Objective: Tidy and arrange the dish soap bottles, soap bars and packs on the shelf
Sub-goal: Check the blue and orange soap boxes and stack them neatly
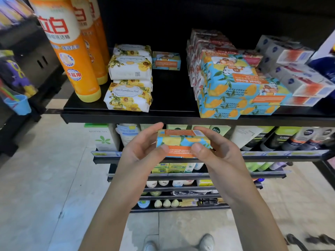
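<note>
Left hand: the left hand [139, 153] is clamped on the left end of a soap box [183, 142], thumb on the near face, fingers curled over the top.
Right hand: the right hand [217, 151] mirrors it on the right end, thumb in front, fingers wrapped behind. Both have a firm hold.
Soap box: blue and orange, held level in the air in front of the lower racks [272, 153], its long axis running left to right, in line with the shelf lip.
Shelf: the black shelf [126, 117] sits above and beyond the hands, so the box has to go up and forward to land.
Open patch: bare black board dead ahead of the box, between two groups of stock.
Flowery packs: white and yellow flowery packs [129, 84] piled on the left of that patch, a bit ragged.
Matching stack: same blue print, the matching stack [241, 87] lies up and to the right, skewed, its front corner overhanging the lip. It's nearer the right hand, so I'd judge that hand leads if the box goes there.
Bottles: tall orange bottles [72, 51] stand at the far left, upright, in a row going back.
Grey boxes: grey boxes [299, 75] stacked at the far right, just beside the blue stack.
Lone box: another blue lone box [166, 60] sits alone at the back of the patch, long axis also crosswise, beside the flowery packs.
</note>
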A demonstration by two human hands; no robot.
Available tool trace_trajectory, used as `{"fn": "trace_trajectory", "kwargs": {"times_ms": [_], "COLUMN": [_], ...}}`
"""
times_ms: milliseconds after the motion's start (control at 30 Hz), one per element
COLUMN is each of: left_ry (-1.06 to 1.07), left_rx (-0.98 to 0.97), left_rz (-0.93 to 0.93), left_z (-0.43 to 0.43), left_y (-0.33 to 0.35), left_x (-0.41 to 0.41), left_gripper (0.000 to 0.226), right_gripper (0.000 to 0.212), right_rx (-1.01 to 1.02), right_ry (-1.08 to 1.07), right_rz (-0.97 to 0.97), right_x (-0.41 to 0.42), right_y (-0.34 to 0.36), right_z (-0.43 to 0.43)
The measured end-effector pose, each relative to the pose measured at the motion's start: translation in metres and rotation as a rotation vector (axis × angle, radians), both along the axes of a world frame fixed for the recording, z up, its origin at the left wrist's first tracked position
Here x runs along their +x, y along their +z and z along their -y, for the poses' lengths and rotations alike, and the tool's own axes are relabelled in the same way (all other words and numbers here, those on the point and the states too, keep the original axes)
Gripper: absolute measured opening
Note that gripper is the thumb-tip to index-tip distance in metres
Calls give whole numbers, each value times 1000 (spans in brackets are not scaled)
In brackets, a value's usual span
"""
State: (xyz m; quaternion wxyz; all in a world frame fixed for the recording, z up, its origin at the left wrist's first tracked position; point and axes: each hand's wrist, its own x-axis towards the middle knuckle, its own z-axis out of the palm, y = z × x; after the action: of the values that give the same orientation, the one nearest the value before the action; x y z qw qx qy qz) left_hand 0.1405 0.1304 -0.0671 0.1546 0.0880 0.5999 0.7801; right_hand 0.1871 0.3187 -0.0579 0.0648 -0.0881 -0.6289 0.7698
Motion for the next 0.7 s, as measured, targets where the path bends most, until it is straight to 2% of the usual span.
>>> {"fn": "trace_trajectory", "kwargs": {"times_ms": [167,367,633,700], "left_ry": [-19,18,-3,0], "left_rx": [-11,63,68,51], "left_rz": [-13,106,47,39], "left_z": [-1,-3,2,4], "left_y": [0,4,2,0], "left_x": [2,5,8,7], "left_gripper": [60,51,35,40], "right_gripper": [63,71,80,78], "right_rx": [48,90,106,103], "right_ry": [43,98,165,151], "right_rz": [-83,-173,-142,-92], "right_x": [2,5,8,8], "right_y": [0,-1,2,2], "right_z": [-6,-10,-8,-6]}}
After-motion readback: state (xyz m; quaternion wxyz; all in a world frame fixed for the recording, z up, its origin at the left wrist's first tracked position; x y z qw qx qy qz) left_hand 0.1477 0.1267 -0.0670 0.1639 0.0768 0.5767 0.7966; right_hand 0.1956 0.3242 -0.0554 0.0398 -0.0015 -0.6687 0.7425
